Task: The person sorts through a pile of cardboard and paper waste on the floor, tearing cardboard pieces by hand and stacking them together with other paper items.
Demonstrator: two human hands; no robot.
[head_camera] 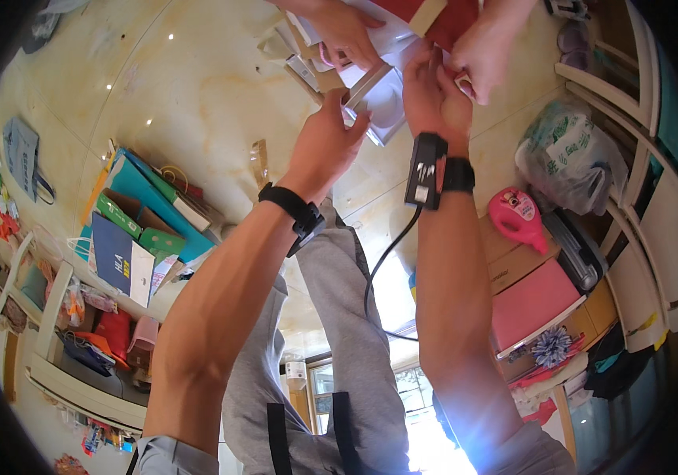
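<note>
A white open box or tray [387,107] is at the top centre, tilted, with a greyish rim and a pale rounded shape inside. My left hand [330,139] grips its left corner, the thumb in front and the fingers behind the edge. Against its right side lies my right hand [438,98], fingers pointing away from me; whether they grip is unclear. Another person's hand [345,35] reaches in at the box's far edge. That person's other hand [484,59] is close beside my right fingers. A red panel or box [419,15] with a tan strip lies beyond.
To the left stand a navy paper bag [116,255], a teal folder [163,205] and a green box [160,242]. At right are a pink detergent bottle [517,217], a filled plastic bag [573,157], a pink box [535,303] and a chair frame [641,237]. Packing tape [259,160] is on the floor.
</note>
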